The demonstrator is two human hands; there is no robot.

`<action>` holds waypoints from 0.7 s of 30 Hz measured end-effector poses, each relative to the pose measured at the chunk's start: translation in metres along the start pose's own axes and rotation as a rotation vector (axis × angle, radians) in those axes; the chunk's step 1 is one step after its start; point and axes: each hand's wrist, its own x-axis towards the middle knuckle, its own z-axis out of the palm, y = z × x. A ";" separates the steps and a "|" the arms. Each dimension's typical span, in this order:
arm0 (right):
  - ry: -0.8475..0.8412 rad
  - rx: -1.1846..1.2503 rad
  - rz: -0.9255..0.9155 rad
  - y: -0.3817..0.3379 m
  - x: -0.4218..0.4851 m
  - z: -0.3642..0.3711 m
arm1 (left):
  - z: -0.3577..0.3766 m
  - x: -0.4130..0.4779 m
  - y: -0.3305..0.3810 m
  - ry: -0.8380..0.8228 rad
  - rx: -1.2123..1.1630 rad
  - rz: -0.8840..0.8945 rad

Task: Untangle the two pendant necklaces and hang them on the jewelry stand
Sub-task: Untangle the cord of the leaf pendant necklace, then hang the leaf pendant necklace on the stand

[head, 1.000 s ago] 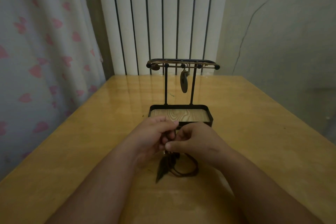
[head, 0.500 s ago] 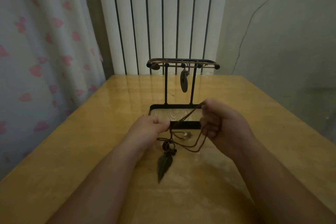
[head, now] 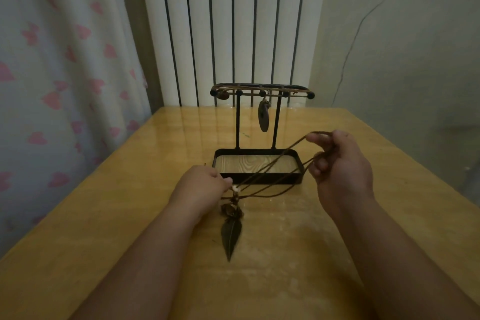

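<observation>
A black jewelry stand (head: pixel 262 92) with a wood-floored tray base stands mid-table; one necklace with a dark oval pendant (head: pixel 263 117) hangs from its top bar. The second necklace, a brown cord (head: pixel 272 176) with a dark leaf pendant (head: pixel 230 236), is stretched in front of the stand. My left hand (head: pixel 201 186) pinches the cord near a small white bead just above the pendant. My right hand (head: pixel 340 166) holds the cord's far loop, pulled up and to the right of the tray. The leaf pendant dangles below my left hand, close over the table.
The yellow wooden table (head: pixel 130 215) ends at a white radiator (head: pixel 228 28) behind the stand. A curtain with pink hearts (head: pixel 52 86) hangs at the left, and a grey wall (head: pixel 402 60) is at the right.
My hands, together over the bunched cord a second ago, have drawn apart. The right hand has pulled the loop up and to the right, stretching the cord; the leaf pendant now hangs free.
</observation>
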 end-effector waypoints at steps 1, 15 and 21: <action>0.028 -0.026 -0.007 -0.001 -0.001 0.001 | 0.000 0.001 0.001 -0.015 0.001 -0.009; -0.024 0.168 0.034 0.000 -0.001 0.004 | -0.001 -0.001 -0.006 -0.051 0.228 0.077; -0.183 -0.171 0.157 0.002 -0.001 0.002 | 0.002 -0.001 -0.004 0.038 0.402 0.166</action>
